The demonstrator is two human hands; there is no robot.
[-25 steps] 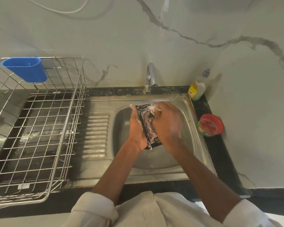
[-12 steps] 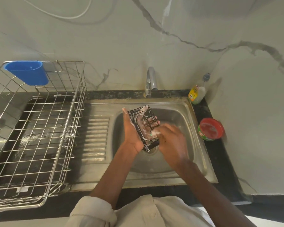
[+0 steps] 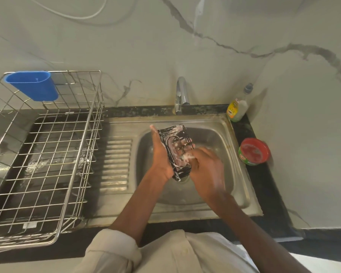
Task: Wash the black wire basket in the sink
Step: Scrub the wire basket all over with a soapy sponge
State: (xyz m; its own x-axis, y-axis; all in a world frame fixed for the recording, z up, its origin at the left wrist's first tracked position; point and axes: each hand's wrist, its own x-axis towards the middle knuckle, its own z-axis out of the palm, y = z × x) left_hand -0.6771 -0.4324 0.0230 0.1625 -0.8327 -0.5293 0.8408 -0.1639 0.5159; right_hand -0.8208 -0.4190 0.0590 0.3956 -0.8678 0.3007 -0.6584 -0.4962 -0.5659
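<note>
one black wire basket (image 3: 175, 152), two hands, left hand (image 3: 160, 154), right hand (image 3: 206, 172)

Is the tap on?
It looks off: no water shows falling from the tap into the sink.

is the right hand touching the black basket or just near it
Touching. The head view shows the right hand with its soapy fingertips pressed on the wires of the black basket, which the left hand holds over the sink.

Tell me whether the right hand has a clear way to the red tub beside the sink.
Probably yes: the right hand is soaping the black wire basket, and nothing stands between it and the red tub.
</note>
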